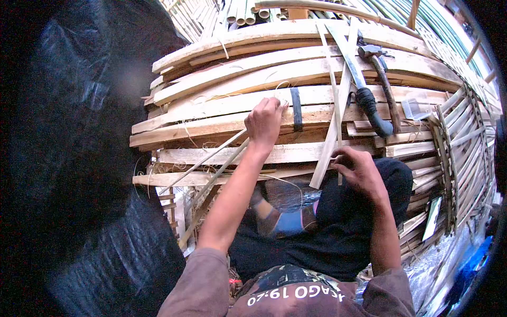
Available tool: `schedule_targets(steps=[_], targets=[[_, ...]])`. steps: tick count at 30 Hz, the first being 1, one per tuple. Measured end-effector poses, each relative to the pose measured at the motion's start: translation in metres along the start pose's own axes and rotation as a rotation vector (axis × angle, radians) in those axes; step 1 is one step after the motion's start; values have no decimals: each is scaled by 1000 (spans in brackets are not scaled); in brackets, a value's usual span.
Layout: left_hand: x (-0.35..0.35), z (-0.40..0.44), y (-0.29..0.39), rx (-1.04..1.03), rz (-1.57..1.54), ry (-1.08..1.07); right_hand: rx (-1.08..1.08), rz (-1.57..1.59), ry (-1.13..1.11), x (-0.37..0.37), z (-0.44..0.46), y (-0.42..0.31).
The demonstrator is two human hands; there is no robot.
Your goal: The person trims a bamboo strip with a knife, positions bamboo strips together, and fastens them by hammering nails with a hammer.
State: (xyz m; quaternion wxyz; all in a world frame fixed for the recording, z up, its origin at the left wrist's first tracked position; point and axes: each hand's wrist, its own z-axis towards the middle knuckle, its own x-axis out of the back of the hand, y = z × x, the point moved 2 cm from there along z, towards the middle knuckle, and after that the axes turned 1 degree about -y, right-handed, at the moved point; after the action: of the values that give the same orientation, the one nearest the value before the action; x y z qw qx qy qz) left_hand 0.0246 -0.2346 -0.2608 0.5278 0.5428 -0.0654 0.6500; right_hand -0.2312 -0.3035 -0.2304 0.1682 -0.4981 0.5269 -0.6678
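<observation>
Over the wooden planks (222, 108), my left hand (264, 124) is closed, its fingertips down near a thin pale curl of shaving (283, 84). What it pinches, if anything, is hidden. Close to my right knee, my right hand (358, 170) has its fingers curled and thumb drawn in. Its fingertips are at the lower part of a narrow pale strip (334, 90); whether they grip it is unclear. A wider flat strip (330, 150) crosses the planks beside that hand. A dark band (297, 108) lies around a plank right of my left hand.
A machete (348, 61) with a wrapped handle and a hammer (388, 87) lie on the planks, upper right. Nearby is a clear plastic box (416, 109). Black sheeting (95, 158) hangs at left. Bamboo poles (242, 13) are behind; a slatted edge (449, 169) curves along the right.
</observation>
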Motion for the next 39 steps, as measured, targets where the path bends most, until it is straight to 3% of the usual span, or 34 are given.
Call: schedule_targets(steps=[2,5,19,28,33,39], targets=[[-1,-7,-1,-168,76,122,58,-47,31,-8,5,2],[-4,-18,-7,-216,129,136,108,-60,65,-19,9,-1],[-9,-33,-6,-181,200,165,86,56,-7,-52,21,2],[-10,-28,-9,-244,126,192,101,75,-7,-55,11,6],[-17,-31,-15,-306,149,243,-46,112,-28,-52,10,-1],[-11,-37,-12,-382,178,229,45,35,22,-53,14,13]])
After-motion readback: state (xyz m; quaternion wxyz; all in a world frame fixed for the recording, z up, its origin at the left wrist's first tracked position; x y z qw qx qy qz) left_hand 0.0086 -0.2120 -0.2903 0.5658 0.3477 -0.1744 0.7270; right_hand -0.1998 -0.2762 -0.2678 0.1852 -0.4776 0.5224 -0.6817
